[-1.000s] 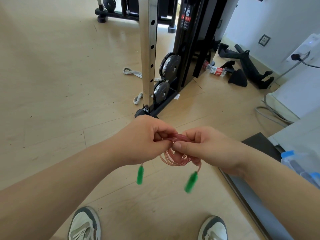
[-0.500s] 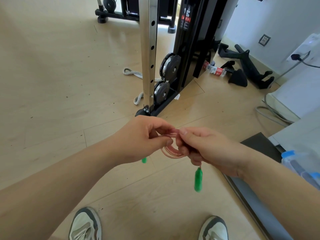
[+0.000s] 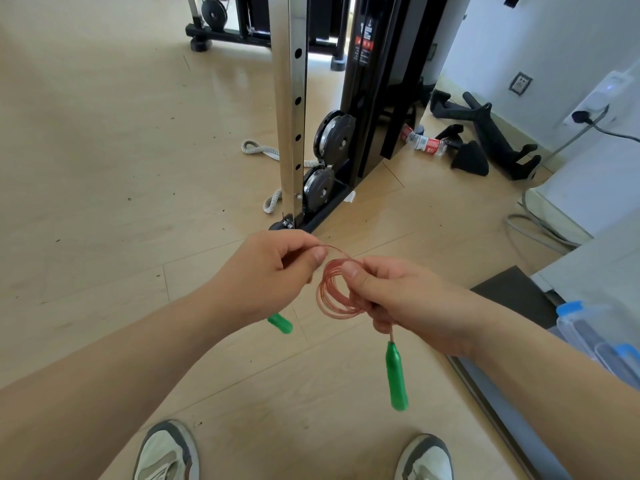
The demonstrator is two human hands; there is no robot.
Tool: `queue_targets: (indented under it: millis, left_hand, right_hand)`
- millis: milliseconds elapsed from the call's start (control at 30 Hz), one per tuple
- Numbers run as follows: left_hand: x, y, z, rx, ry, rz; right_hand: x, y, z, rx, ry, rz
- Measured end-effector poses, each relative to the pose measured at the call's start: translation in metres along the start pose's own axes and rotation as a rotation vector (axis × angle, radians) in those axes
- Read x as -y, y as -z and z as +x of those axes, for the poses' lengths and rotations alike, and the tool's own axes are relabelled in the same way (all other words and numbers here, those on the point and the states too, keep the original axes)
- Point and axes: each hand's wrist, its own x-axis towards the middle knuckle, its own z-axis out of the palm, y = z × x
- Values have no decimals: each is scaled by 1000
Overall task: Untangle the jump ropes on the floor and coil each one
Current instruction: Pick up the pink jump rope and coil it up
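A thin pink jump rope [image 3: 334, 292] with green handles is wound into a small coil of several loops held in the air over the wooden floor. My right hand [image 3: 398, 299] grips the coil, thumb on top. One green handle [image 3: 396, 381] hangs straight down below that hand. My left hand [image 3: 273, 271] pinches a single strand that leads from the coil's top. The other green handle [image 3: 281, 323] pokes out beneath my left hand.
A steel upright [image 3: 291, 109] and black weight machine [image 3: 374, 98] stand just ahead, with a grey-white thick rope [image 3: 259, 150] on the floor behind the post. Black grip attachments [image 3: 485, 133] lie far right. A dark mat [image 3: 512, 292] and blue-lidded plastic box [image 3: 595, 334] sit right.
My hands have drawn a little apart, baring the coil as an open ring. The left hand now pinches one strand. The right-side handle has swung to hang straight down.
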Motion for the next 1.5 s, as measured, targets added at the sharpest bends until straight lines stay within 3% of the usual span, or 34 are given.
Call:
queue_targets:
  millis: [100,167,233,367,533,667,800,1033,1100,1167,1300,1500]
  left_hand:
    - [-7,-2,-2,238,137,-292]
    - [-9,-4,-2,290,124,-225]
    - [-11,-4,-3,282,59,-79]
    - [-12,-4,-2,257,82,-81]
    - [-12,-5,-1,211,18,-69]
    - [-12,-8,-3,139,-72,27]
    - [-11,-8,-4,117,-152,95]
    - [-3,7,0,312,-69,29]
    - [-2,10,-1,348,-63,-35]
    - [2,12,-1,325,-21,-54]
    - [8,-1,-5,226,92,249]
    - [-12,-43,-23,424,18,623]
  right_hand:
    - [-1,3,1,-21,19,1]
    - [-2,6,0,10,33,-1]
    - [-3,8,-1,26,40,-18]
    - [-5,7,-1,-76,56,-42]
    - [-2,10,-3,-178,158,-263]
    - [-4,11,0,-89,120,71]
    - [-1,10,2,-18,84,165]
    - [8,14,-7,52,95,-241]
    - [6,13,-7,24,45,-126]
    - [5,15,-3,-52,-29,152]
    - [5,19,3,-190,-81,556]
    - [-9,1,15,-349,-71,420]
